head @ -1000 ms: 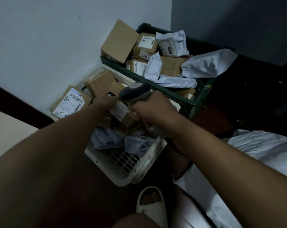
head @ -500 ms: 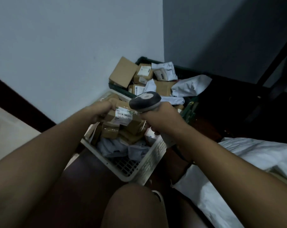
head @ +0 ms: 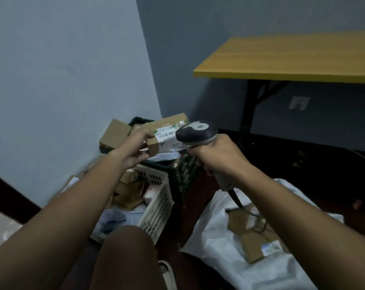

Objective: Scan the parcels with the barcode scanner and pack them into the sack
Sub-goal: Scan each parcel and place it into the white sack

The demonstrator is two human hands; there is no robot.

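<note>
The left hand [head: 136, 148] grips a cardboard parcel [head: 165, 133] by its near end, thumb on top and fingers curled under, holding it up in the air above the crates. The parcel's white label [head: 167, 136] with a barcode faces up. The right hand [head: 218, 158] is wrapped tight round the handle of the barcode scanner [head: 195, 132], whose dark head sits at 3 o'clock from the parcel, just beside the label and partly over it. The scanner's cable [head: 238, 200] hangs down from the handle toward 6 o'clock.

Below the parcel, at 6 o'clock, stands a white crate [head: 156, 204] with brown boxes and grey mailers in it; its contents are blurred. Touching it on the far side is a dark green crate [head: 178, 174], also holding boxes, one of them a plain brown box [head: 113, 136] at 9 o'clock from the held parcel.

At 4 o'clock from the scanner the white sack [head: 219, 248] lies on the dark floor, with flat brown parcels [head: 257, 245] lying in or on it; which, I cannot tell. A yellow table [head: 292, 59] stands at 1 o'clock against the grey wall. A bare knee [head: 125, 256] shows at the bottom.
</note>
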